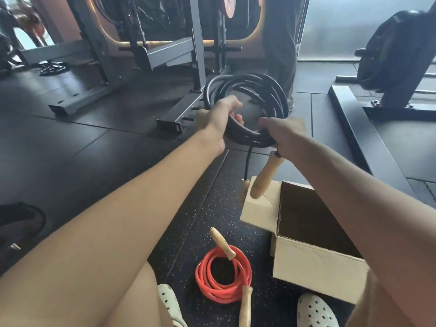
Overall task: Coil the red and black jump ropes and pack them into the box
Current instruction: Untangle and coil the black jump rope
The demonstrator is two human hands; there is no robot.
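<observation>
Head view: both hands are holding up the black jump rope (pixel 247 95) at frame centre, left hand (pixel 219 119) and right hand (pixel 283 135) clamped around its loops, likely keeping them gathered. Lower centre, the red jump rope (pixel 223 277) is lying coiled beside the open box (pixel 316 267).

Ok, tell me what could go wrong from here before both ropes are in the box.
1. The black rope is held coiled only by the left hand and right hand; releasing either could let loops spring open.
2. Its wooden handles dangle above the box flap and may snag it.
3. The red rope lies loosely coiled on the floor; lifting it might undo it.
</observation>
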